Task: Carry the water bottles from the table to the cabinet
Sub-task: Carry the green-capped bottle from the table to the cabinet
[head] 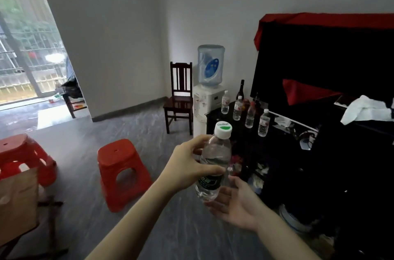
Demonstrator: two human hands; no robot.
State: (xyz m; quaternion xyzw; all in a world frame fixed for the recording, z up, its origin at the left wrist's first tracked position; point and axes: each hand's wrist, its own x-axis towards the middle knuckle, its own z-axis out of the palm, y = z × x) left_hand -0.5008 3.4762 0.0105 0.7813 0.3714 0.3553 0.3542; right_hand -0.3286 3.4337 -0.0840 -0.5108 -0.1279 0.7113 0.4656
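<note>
My left hand (187,163) grips a clear water bottle (214,163) with a white and green cap and a dark label, held upright in mid-air. Just below it, my right hand (236,204) is open, palm up, its fingers touching the bottle's base. Ahead to the right is the dark cabinet (215,115). Several water bottles with red-white labels stand on its top, among them one at the far left (225,103) and one at the near right (264,123). At the lower left, a brown sheet covers a corner of the table (17,202).
Two red plastic stools (122,172) (25,157) stand on the grey floor to the left. A wooden chair (180,97) and a water dispenser (210,80) are by the far wall. A dark screen draped in red cloth (319,23) sits on the cabinet, with a dark glass bottle (241,90) nearby.
</note>
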